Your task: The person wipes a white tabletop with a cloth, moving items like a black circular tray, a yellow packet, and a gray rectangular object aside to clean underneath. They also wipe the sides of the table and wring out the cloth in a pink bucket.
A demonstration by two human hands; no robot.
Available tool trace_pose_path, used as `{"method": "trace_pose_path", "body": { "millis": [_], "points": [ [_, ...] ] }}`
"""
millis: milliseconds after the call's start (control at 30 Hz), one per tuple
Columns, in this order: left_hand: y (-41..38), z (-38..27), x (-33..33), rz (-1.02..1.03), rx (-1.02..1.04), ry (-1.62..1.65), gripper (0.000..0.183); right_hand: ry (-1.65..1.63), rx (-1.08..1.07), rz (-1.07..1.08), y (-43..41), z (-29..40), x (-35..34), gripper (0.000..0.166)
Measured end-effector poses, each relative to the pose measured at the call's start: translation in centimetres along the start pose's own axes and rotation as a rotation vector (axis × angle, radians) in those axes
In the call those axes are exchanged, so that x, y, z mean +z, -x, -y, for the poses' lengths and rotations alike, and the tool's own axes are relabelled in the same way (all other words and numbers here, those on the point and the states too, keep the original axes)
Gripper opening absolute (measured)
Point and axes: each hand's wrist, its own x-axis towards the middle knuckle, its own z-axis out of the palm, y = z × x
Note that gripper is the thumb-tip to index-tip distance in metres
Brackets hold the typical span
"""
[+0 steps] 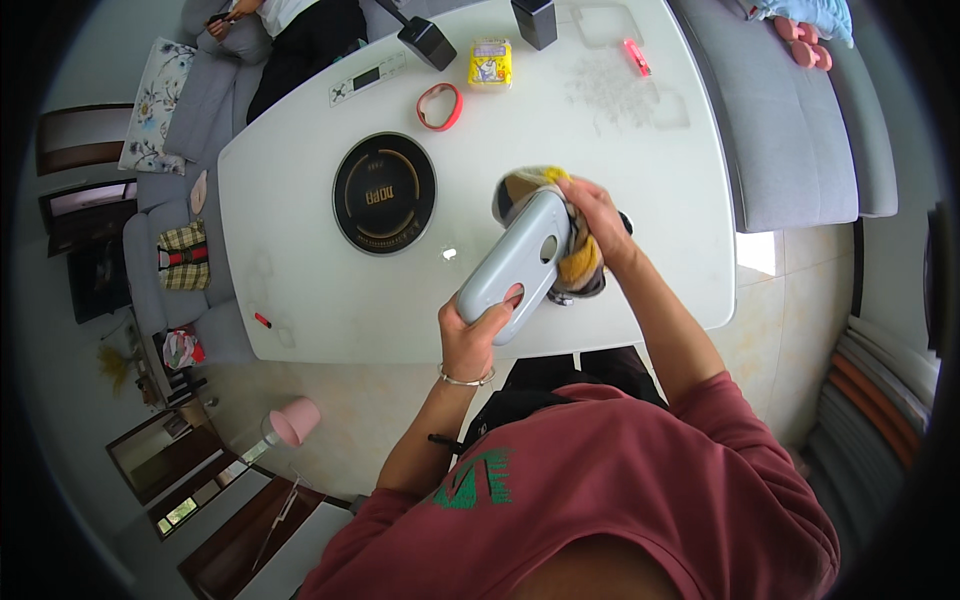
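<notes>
My left hand [471,334] grips the lower end of a long, pale grey-blue plastic case [517,259] with rounded ends. Two oval holes show in its upper face, and my left thumb reaches into the nearer one. The case is held at a slant above the white table. At its far end, my right hand [598,214] presses a soft patterned cloth [581,262] in yellow, grey and white around the side and tip. Part of the cloth hangs down on the right. A small dark item peeks out behind my right wrist, too covered to identify.
On the white table [300,300] are a round black induction cooktop [384,193], a red tape roll [439,106], a yellow packet [490,64], two dark containers, a pink utility knife [637,58] and a small red item [262,320]. Another person [300,45] sits on the grey sofa.
</notes>
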Motion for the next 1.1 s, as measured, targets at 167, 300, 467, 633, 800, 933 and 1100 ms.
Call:
{"method": "trace_pose_path", "body": {
  "millis": [167, 300, 467, 633, 800, 933, 1100],
  "points": [
    [-1.4, -0.4, -0.4, -0.122, 0.020, 0.148, 0.035, -0.175, 0.051, -0.181, 2.8, -2.5, 0.5, 0.033],
    [-3.0, -2.0, -1.4, -0.259, 0.241, 0.205, 0.035, 0.650, -0.199, -0.368, -1.7, 0.7, -3.3, 0.041],
    [-2.8, -2.4, -2.9, -0.368, 0.228, 0.095, 0.034, 1.606, -0.308, -0.607, -12.5, 2.7, -5.9, 0.064],
    [-2.0, -1.9, -3.4, -0.411, 0.207, -0.010, 0.032, 1.730, -0.567, -0.289, -9.6, -7.5, 0.1, 0.062],
    [-4.1, -1.6, -0.6, -0.250, 0.199, -0.085, 0.031, 1.614, -0.843, 0.221, 0.7, -12.9, -1.7, 0.030],
    [-7.1, -0.7, 2.0, -0.179, 0.221, -0.106, 0.028, 1.385, -0.958, -0.012, 4.6, -6.5, -6.0, 0.023],
    [-13.8, 1.4, 5.9, 0.124, 0.237, -0.490, 0.033, 1.634, -0.613, -0.469, 4.2, 5.0, -18.3, 0.025]
  ]
}}
